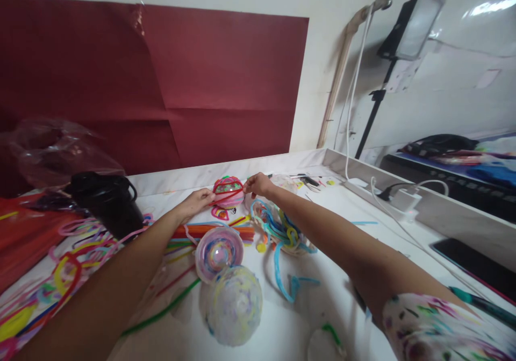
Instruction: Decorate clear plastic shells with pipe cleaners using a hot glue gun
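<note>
A round pink and green ball-like craft piece stands near the back of the white table, with a red strand stretched across its front. My left hand is at its left side, fingertips pinched on the left end of the red strand. At the right side, my right hand has its fingers closed by the strand's other end; the exact grip is small in view. A bundle of orange pipe cleaners lies in front, beside a pink bowl with a coloured inside and a whitish paint-smeared dome.
Black cup and tangled coloured pipe cleaners are on the left. Blue and yellow strands lie beneath my right forearm. Pliers lie behind; a phone, white cables and a charger are on the right.
</note>
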`<act>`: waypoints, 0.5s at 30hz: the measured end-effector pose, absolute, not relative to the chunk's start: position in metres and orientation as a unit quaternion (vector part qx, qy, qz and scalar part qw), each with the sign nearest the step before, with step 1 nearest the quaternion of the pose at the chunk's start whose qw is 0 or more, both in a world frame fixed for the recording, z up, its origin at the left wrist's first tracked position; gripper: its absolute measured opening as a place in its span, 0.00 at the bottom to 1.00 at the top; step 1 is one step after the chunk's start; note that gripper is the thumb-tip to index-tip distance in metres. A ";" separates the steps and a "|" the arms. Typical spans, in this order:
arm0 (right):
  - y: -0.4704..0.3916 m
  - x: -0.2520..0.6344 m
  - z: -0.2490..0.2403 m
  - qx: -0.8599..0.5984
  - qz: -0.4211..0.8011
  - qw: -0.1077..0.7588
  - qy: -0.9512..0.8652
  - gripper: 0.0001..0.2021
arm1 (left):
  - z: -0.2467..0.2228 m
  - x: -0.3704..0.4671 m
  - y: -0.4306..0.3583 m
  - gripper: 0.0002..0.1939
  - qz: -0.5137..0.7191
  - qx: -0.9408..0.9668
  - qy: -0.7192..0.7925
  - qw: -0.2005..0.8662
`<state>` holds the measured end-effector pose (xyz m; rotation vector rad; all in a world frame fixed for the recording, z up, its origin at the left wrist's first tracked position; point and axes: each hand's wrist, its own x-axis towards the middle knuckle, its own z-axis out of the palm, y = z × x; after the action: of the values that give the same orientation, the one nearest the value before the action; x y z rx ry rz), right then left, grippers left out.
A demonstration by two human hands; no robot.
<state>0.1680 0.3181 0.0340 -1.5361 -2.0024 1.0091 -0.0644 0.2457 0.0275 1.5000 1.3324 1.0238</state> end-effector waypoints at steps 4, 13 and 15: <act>0.320 0.167 0.033 -0.551 0.356 0.211 -0.724 0.11 | 0.035 -0.061 0.239 0.27 0.387 0.615 0.540 0.424; 0.323 0.168 0.031 -0.551 0.360 0.207 -0.724 0.11 | 0.038 -0.061 0.238 0.20 0.346 0.642 0.538 0.423; 0.322 0.168 0.032 -0.551 0.361 0.207 -0.723 0.11 | 0.038 -0.062 0.238 0.19 0.337 0.647 0.537 0.423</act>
<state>0.1682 0.3221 0.0318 -1.5352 -2.0149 1.0051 -0.0622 0.2382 0.0378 1.6196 1.3452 0.8440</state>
